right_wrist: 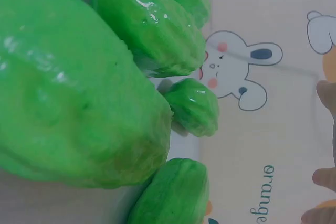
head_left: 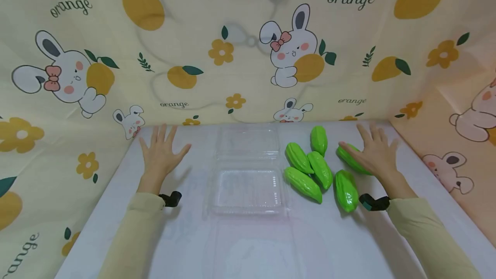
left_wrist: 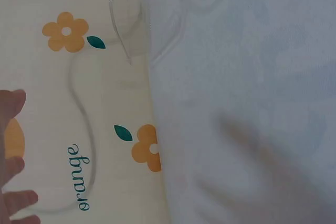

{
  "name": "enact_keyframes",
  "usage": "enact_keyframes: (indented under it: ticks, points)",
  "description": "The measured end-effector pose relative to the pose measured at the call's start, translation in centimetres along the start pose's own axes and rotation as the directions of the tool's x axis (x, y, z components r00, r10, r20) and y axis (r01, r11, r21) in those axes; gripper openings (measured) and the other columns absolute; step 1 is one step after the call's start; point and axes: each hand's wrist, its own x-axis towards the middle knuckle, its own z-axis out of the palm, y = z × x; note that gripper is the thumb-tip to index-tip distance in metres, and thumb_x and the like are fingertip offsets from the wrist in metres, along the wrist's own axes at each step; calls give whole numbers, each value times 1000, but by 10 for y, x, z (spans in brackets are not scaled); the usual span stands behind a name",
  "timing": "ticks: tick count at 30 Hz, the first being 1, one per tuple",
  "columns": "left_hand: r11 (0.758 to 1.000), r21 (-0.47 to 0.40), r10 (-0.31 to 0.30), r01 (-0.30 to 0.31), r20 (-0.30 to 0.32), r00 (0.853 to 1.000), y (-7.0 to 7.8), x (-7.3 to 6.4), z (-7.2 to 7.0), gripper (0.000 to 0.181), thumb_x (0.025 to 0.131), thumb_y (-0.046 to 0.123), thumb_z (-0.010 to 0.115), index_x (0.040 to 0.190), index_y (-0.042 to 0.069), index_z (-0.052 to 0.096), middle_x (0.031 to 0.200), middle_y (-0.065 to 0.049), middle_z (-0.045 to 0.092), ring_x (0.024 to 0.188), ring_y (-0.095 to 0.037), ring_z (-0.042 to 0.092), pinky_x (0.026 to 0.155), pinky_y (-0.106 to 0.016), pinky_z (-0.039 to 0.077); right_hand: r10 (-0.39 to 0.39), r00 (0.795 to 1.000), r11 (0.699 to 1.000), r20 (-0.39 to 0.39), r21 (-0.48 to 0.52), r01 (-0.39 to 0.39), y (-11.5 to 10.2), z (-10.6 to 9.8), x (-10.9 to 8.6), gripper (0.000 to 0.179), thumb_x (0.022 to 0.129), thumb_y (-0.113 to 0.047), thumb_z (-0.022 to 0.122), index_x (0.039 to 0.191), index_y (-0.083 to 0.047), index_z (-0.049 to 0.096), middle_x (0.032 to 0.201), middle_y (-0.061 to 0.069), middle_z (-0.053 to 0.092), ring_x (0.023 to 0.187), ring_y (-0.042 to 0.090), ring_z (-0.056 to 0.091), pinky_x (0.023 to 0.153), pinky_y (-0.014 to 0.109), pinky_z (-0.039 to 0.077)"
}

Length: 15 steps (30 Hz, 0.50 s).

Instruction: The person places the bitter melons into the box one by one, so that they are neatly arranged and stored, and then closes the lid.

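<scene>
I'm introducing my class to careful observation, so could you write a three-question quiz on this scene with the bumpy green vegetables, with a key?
1. How many green vegetables lie on the white table?
2. True or false: the left hand is clenched in a fist.
3. In the head view, where do the green vegetables lie relative to the clear plastic container?
A) Inside it
B) To its left
C) To its right

Key: 1. Six. 2. False; the left hand's fingers are spread apart. 3. C.
</scene>
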Motion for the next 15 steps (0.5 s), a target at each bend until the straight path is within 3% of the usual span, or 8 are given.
enact_keyframes:
  ticks: [7,15]
  points:
    - [996,-46,78,-83,-100,992,4,-4,0,68,95,50,49,151,16,31,157,-16,32,145,-39,26,118,-71,14,-96,993,991,-72,86,102,3,-2,-5,78,94,-55,49,147,0,31,149,38,28,132,60,28,108,79,18]
    - [964,-154,180,-214,-211,961,9,-11,6,55,95,35,56,143,9,45,144,-20,50,134,-39,46,114,-64,33,-102,992,971,-75,209,115,8,-3,-11,68,97,-43,54,140,8,38,142,38,37,130,57,33,104,73,31]
